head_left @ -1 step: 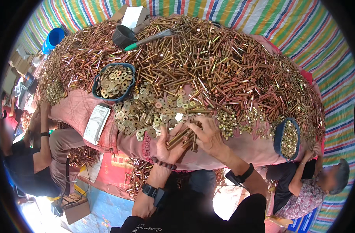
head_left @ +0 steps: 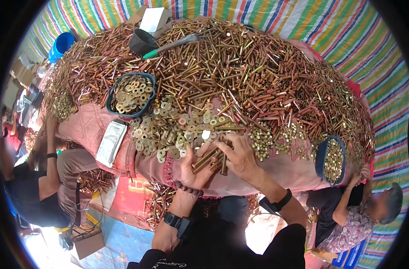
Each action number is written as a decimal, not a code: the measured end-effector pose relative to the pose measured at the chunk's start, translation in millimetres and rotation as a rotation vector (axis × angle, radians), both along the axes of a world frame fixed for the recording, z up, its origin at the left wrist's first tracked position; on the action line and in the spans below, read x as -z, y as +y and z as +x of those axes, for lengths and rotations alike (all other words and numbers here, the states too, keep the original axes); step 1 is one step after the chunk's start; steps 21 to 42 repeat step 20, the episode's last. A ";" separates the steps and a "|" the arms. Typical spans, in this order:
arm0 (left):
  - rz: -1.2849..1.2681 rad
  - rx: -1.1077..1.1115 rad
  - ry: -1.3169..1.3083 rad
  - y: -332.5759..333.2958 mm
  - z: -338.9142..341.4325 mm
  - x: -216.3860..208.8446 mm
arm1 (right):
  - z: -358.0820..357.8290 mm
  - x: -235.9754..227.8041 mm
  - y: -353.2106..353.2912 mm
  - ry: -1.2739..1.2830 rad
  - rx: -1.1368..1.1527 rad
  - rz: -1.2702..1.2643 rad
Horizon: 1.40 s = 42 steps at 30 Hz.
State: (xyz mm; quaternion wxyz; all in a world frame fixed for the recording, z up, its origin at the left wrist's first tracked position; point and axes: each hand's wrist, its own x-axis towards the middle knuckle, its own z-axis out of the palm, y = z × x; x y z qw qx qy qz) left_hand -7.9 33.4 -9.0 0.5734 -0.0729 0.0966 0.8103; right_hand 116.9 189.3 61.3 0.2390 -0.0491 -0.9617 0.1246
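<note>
My left hand [head_left: 194,175] is turned palm up near the front edge of the heap, cradling several long brass-coloured bolts [head_left: 206,162]. My right hand [head_left: 245,162] meets it from the right, its fingers curled round the ends of bolts; one bolt points down between the hands. Just beyond my left hand lies a spread of flat washers [head_left: 162,130]. Small nuts [head_left: 261,142] are scattered to the right of my right hand. Behind them rises a wide heap of loose bolts [head_left: 276,76]. My fingers partly hide the held bolts.
A blue basket of washers [head_left: 109,107] stands left, a blue basket of nuts [head_left: 319,163] right. A silvery packet [head_left: 111,142] lies on the pink cloth [head_left: 86,121]. On the heap rest a black bucket [head_left: 141,42] and green-handled rake [head_left: 171,46]. Co-workers sit either side.
</note>
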 end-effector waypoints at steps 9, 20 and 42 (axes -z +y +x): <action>-0.041 -0.056 0.149 10.5 4.9 9.6 | 10.4 -2.6 12.0 -0.121 0.060 -0.278; -0.154 -0.059 0.247 19.1 10.4 1.2 | 32.6 23.7 19.7 -0.059 0.094 -0.341; -0.154 -0.059 0.247 19.1 10.4 1.2 | 32.6 23.7 19.7 -0.059 0.094 -0.341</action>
